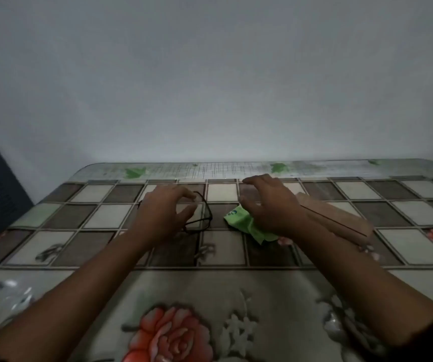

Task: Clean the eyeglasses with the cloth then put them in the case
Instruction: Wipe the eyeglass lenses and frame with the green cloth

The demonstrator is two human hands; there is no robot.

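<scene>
Clearly nothing is lifted yet: the thin black-framed eyeglasses [199,218] lie on the worktop [419,246], which is covered in a checkered and rose-printed oilcloth, roughly midway between its left and right edges and nearer the far edge than the near one. The left hand [163,212] hovers over them with its fingers [184,195] curled but spread apart, gripping nothing; whether a fingertip touches the frame I cannot tell. Just beside the glasses, toward the right edge, sits the crumpled light-green cleaning cloth [246,223]. The right hand [270,205] is above it, fingers apart and empty. Behind that wrist, further toward the right edge, rests the flat tan eyeglass case [340,215], partly hidden by the forearm.

The glasses look very light and thin, so the frame probably bends easily and the lenses smear if pinched. A sound hold would be at the bridge or the rim's outer corner near a hinge, not on a lens or far out on a temple arm. The cloth is soft and limp; it will drape and bunch, so pinching a fold and wrapping it over a lens should work. On the slick oilcloth both may slide if pushed.
</scene>
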